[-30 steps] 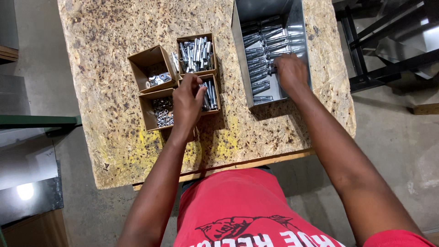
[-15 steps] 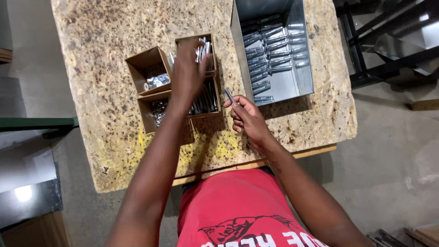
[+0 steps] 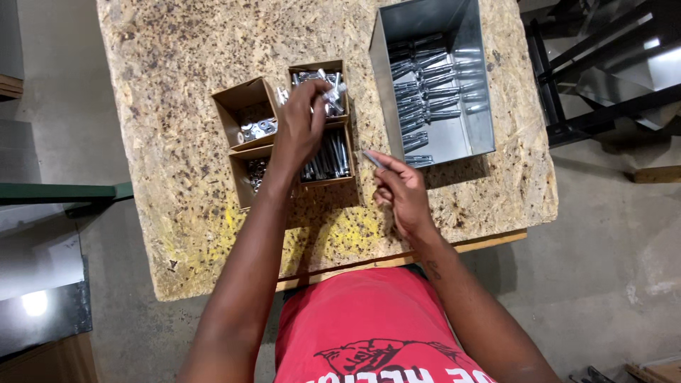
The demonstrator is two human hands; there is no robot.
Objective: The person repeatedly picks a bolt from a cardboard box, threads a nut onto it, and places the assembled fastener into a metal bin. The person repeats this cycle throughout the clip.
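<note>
Your right hand point(image 3: 401, 195) has come off the metal bin point(image 3: 464, 135) at the worktop's far right and now pinches one bolt point(image 3: 374, 159) near the middle. Left hand point(image 3: 305, 124) has moved up to the far cardboard box point(image 3: 319, 85), fingers closing on small hardware, can't tell which.

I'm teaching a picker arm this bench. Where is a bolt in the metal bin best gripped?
Take a bolt across its shank, coming straight down through the metal bin's open top. The bolts lie flat in rows and the tall walls block any sideways approach.
</note>
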